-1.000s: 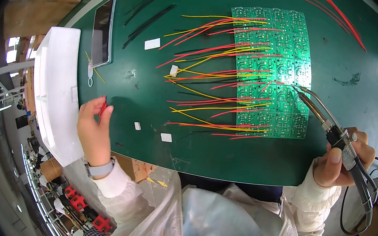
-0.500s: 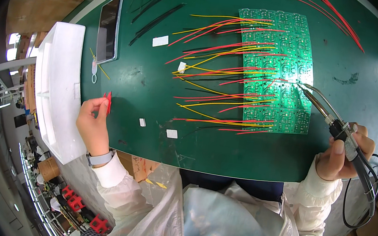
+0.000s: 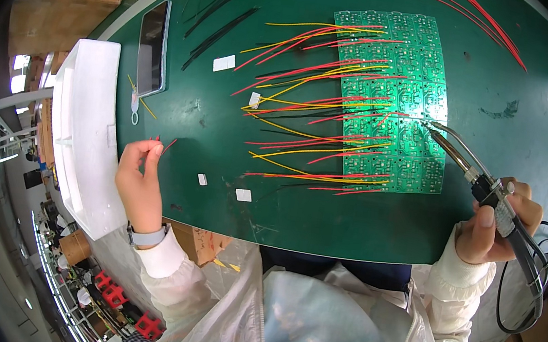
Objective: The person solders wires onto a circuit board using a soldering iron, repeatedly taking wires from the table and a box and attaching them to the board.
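Note:
My right hand (image 3: pixel 497 222) grips a soldering iron (image 3: pixel 460 161) with a thin metal tube running along it. Its tip is over the right half of a green circuit board panel (image 3: pixel 424 172), touching it or just above. Red, yellow and black wires (image 3: pixel 277 145) lie across the panel's left part and stick out to the left. At the table's left side, my left hand (image 3: pixel 139 178) is closed, thumb and fingertips pinching a short red wire (image 3: pixel 168 148) that points up and right. More red bits show behind the fingertips, partly hidden.
A white foam tray (image 3: pixel 89 141) stands left of my left hand. A phone (image 3: pixel 152 50) lies beyond it, with black wires (image 3: pixel 218 38) beside. Several white labels (image 3: pixel 224 63) dot the green table (image 3: pixel 211 129). Long red wires (image 3: pixel 487 23) lie far right; the iron's cable (image 3: pixel 501 301) hangs over the edge.
At my left fingertips, the upright bunch of short red pieces has given way to one slanting piece standing out. My right hand stays nearly in place with the iron.

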### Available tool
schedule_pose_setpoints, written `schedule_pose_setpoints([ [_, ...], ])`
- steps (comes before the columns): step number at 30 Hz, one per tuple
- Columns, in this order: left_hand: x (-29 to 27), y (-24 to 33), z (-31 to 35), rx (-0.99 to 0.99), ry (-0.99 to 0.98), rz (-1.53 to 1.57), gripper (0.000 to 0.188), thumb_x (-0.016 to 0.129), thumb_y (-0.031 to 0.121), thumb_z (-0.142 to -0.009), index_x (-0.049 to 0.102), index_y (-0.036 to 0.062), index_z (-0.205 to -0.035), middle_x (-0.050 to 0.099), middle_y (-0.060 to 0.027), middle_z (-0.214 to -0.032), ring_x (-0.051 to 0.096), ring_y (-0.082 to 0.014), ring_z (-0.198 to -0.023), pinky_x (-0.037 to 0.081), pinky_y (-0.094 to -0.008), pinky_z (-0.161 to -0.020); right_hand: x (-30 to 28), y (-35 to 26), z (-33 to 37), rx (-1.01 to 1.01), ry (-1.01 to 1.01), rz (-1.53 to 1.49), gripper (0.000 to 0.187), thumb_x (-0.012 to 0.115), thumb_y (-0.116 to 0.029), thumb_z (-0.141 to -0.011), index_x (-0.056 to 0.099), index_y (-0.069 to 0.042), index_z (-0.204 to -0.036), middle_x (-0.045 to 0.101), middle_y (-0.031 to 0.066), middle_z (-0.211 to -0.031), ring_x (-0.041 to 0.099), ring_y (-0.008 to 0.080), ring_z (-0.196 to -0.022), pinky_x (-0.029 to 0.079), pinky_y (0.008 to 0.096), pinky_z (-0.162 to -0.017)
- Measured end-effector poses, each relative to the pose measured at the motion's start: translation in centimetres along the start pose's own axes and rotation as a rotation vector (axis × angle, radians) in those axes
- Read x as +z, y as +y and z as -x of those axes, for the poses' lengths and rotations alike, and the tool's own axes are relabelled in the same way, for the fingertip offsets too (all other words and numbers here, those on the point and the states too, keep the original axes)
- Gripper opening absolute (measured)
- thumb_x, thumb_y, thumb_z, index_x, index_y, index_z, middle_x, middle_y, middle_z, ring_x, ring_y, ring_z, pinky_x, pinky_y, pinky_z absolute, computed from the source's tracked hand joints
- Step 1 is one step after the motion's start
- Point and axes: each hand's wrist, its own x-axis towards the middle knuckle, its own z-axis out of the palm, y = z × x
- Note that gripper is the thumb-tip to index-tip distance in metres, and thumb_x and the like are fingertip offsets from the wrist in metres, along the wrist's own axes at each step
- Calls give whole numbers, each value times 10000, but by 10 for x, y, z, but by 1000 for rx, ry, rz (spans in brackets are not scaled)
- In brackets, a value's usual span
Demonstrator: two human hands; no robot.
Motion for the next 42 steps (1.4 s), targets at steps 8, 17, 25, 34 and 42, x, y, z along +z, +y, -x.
schedule_pose_setpoints([
  [8, 36, 127, 42, 93, -341, 630, 62, 413, 17, -931, 465, 13, -963, 479, -63, -933, 459, -102, -754, 389, -209, -682, -1, -4, 4, 38, -22, -51, 358, 701, -180, -731, 430, -23, -904, 514, 100, -726, 487, 147, -595, 403, 283, -577],
  [17, 69, 196, 35, 370, -198, 635, 229, 612, -195, -688, 638, -60, -871, 619, -120, -785, 619, -176, -690, 509, -255, -569, -10, -13, 18, 90, -6, -65, 386, 715, -175, -706, 417, -36, -908, 497, 101, -740, 489, 152, -552, 417, 280, -514],
  [25, 88, 200, 27, 550, -95, 372, 181, 697, -60, -676, 636, 4, -834, 563, -66, -770, 543, -193, -701, 428, -309, -602, -13, -9, 18, 62, -47, -98, 385, 710, -124, -662, 428, -22, -903, 505, 117, -738, 490, 165, -519, 409, 279, -483],
  [34, 94, 196, 27, 510, -119, 367, 138, 705, -7, -702, 630, 20, -815, 552, -60, -811, 530, -205, -740, 427, -303, -640, -12, -6, 15, 11, -83, -97, 379, 693, -101, -649, 430, -6, -905, 511, 119, -735, 485, 159, -497, 388, 262, -471],
  [42, 96, 192, 26, 445, -171, 469, 131, 702, 2, -712, 644, 23, -828, 521, -76, -1015, 484, -166, -731, 410, -284, -651, -10, -6, 16, 20, -86, -97, 378, 693, -95, -651, 429, -4, -906, 513, 116, -731, 488, 155, -499, 378, 261, -472],
])
